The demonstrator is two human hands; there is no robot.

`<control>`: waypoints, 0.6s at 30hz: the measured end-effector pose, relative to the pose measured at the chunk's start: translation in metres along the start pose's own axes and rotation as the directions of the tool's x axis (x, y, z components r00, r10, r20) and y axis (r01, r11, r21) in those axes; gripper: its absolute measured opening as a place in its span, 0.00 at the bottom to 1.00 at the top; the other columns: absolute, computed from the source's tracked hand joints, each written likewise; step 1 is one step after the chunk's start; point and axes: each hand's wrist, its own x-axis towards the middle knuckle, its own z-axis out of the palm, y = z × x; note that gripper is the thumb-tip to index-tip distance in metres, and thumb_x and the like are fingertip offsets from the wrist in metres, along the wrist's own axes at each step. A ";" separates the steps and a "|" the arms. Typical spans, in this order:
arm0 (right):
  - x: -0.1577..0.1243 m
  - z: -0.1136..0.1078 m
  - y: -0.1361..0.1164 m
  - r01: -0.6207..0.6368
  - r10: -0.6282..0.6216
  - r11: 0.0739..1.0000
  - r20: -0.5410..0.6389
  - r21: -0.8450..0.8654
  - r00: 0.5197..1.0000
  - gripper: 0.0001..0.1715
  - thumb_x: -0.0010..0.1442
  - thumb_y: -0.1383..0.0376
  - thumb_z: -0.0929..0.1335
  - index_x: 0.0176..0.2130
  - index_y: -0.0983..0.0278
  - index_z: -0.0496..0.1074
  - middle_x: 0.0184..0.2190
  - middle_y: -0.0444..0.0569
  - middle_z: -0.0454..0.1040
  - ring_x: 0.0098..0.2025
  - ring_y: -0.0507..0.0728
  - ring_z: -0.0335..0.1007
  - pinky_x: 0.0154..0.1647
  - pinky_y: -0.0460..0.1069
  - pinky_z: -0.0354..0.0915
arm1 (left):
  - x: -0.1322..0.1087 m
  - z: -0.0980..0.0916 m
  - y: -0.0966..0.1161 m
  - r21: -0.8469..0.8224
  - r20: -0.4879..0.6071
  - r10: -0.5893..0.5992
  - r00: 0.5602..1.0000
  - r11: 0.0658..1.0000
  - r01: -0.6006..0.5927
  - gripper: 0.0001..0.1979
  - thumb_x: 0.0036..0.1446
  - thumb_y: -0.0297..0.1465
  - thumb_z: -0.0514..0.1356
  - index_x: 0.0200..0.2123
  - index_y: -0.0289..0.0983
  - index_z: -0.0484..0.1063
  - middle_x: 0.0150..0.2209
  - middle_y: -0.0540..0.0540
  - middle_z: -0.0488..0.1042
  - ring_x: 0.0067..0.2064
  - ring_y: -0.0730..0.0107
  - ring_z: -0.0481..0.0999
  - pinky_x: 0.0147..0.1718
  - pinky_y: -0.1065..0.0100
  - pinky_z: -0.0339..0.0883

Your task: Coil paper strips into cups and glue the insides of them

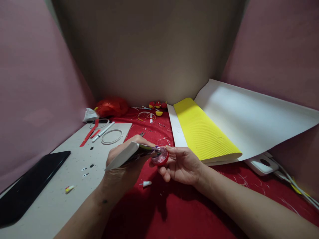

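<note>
My left hand (127,166) is wrapped around a squeeze tube, probably of glue (128,153). Its wide flat white end points toward me and its narrow tip points away to the right. That tip is at the inside of a small red ridged cup-shaped piece (160,159), which looks like coiled corrugated paper. The thumb and fingers of my right hand (183,164) pinch this red piece by its edge. Below the hands, on the red cloth (154,229), lies a small white cap with a pin (147,183). Whether tip and paper touch is not clear.
A grey board (74,205) on the left carries a black tablet-like slab (32,189), a white pen (103,131) and paper scraps. Small red-and-yellow figures (158,105) stand at the back. Yellow corrugated sheet (201,129), large white paper (249,113) and a white power strip (261,164) lie right.
</note>
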 end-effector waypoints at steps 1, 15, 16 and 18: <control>0.000 0.000 0.000 -0.004 0.004 1.000 -0.007 -0.002 1.000 0.15 0.58 0.65 0.59 0.37 0.73 0.68 0.31 0.58 0.75 0.26 0.56 0.74 0.24 0.49 0.70 | 0.000 0.000 0.000 0.012 -0.007 -0.004 1.000 1.000 0.004 0.02 0.51 0.26 0.60 0.28 0.37 0.72 0.25 0.51 0.73 0.25 0.73 0.71 0.25 0.70 0.65; 0.001 -0.002 0.001 -0.005 0.005 1.000 -0.023 -0.014 1.000 0.13 0.59 0.64 0.59 0.38 0.71 0.65 0.30 0.54 0.75 0.26 0.56 0.73 0.24 0.49 0.70 | -0.002 -0.003 -0.006 0.055 -0.042 0.009 0.999 0.998 -0.007 0.06 0.50 0.26 0.63 0.34 0.38 0.74 0.31 0.50 0.77 0.28 0.70 0.74 0.30 0.68 0.67; 0.001 -0.002 0.001 -0.005 0.005 1.000 -0.023 -0.012 1.000 0.13 0.59 0.64 0.59 0.38 0.71 0.66 0.30 0.55 0.74 0.26 0.56 0.73 0.24 0.49 0.70 | -0.002 -0.003 -0.006 0.055 -0.038 0.008 0.999 0.998 -0.006 0.06 0.50 0.26 0.62 0.34 0.38 0.74 0.31 0.50 0.77 0.29 0.70 0.74 0.30 0.68 0.67; 0.001 -0.002 0.001 -0.009 0.008 1.000 -0.023 -0.005 1.000 0.14 0.59 0.64 0.59 0.38 0.72 0.66 0.30 0.55 0.74 0.26 0.56 0.73 0.24 0.49 0.70 | -0.001 -0.002 -0.005 0.056 -0.039 0.001 0.999 0.998 0.001 0.06 0.50 0.26 0.62 0.34 0.38 0.74 0.31 0.50 0.77 0.30 0.70 0.74 0.30 0.68 0.67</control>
